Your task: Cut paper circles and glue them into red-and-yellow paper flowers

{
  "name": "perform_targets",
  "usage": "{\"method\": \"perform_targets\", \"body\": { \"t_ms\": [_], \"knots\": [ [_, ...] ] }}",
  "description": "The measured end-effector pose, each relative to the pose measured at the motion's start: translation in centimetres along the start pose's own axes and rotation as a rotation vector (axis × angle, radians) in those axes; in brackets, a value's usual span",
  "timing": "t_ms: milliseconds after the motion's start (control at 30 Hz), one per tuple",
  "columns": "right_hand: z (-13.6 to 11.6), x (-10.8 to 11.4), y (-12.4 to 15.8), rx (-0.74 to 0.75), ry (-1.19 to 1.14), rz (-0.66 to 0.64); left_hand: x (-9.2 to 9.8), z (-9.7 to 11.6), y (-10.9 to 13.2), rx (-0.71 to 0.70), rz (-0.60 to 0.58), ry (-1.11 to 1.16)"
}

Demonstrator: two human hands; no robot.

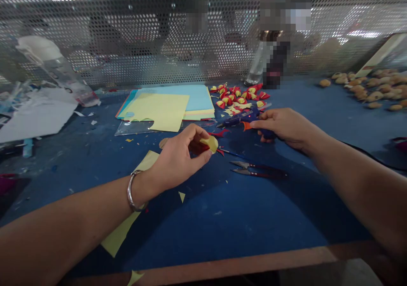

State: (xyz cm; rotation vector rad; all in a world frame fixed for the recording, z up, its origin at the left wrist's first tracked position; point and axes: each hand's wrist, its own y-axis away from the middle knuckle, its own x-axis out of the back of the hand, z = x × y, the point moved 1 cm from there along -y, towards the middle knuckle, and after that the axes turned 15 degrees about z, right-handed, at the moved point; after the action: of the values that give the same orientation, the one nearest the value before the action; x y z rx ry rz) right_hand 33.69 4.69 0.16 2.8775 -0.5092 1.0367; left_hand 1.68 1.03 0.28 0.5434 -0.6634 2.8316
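Observation:
Between the thumb and fingers of my left hand [182, 156] is a small yellow and red paper piece [210, 143], held over the middle of the table. My right hand [280, 125] grips a dark blue glue gun [244, 117] with an orange trigger; its nozzle points left, a little beyond the paper piece. Thread snips [259, 170] with dark handles lie below, between my hands. Red paper scraps [219, 132] rest beside the left fingertips, and a thin blue stick [233, 154] lies near them.
Several red and yellow folded paper pieces [237, 95] sit at the back. Left of them are coloured sheets [171, 104] on a clear sleeve. A water bottle [71, 76] and white papers [41, 112] stand or lie far left; brown nut-like objects [375, 87] lie far right. A perforated metal screen [143, 44] rises behind.

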Motion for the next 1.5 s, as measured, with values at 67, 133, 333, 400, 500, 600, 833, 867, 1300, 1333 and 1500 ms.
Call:
{"method": "perform_targets", "body": {
  "t_ms": [67,133,333,400,500,600,833,867,1300,1333,1500],
  "knots": [
    [-0.1,0.0,0.1,-0.033,-0.113,-0.013,0.0,-0.2,0.0,0.01,0.001,0.003],
    [-0.5,0.2,0.3,-0.055,-0.206,-0.009,0.0,-0.5,-0.1,0.006,0.026,-0.001],
    [-2.3,1.1,1.5,-0.095,-0.398,0.006,0.1,-1.0,-0.4,0.014,0.069,-0.043],
    [-3.0,1.1,2.2,-0.104,-0.417,-0.022,0.1,-1.1,-0.6,0.047,0.055,-0.065],
    [-3.9,1.0,3.3,-0.091,-0.434,-0.088,0.2,-1.3,-0.8,0.067,0.039,-0.089],
    [-4.5,0.6,4.2,-0.051,-0.445,-0.148,0.3,-1.5,-1.0,0.05,0.038,-0.115],
    [-4.9,0.3,4.9,0.137,-0.388,-0.209,0.3,-1.5,-1.0,0.034,0.04,-0.147],
    [-4.9,0.2,4.9,0.15,-0.39,-0.211,0.3,-1.5,-0.9,0.031,0.041,-0.148],
    [-5.2,0.1,5.6,0.177,-0.297,-0.192,0.4,-0.8,-0.9,0.032,0.032,-0.227],
    [-5.2,0.1,5.6,0.171,-0.279,-0.189,0.4,-0.9,-0.9,0.03,0.032,-0.218],
    [-5.1,0.1,5.5,0.203,-0.221,-0.168,0.4,-0.7,-0.9,0.053,0.011,-0.231]
  ]
}}
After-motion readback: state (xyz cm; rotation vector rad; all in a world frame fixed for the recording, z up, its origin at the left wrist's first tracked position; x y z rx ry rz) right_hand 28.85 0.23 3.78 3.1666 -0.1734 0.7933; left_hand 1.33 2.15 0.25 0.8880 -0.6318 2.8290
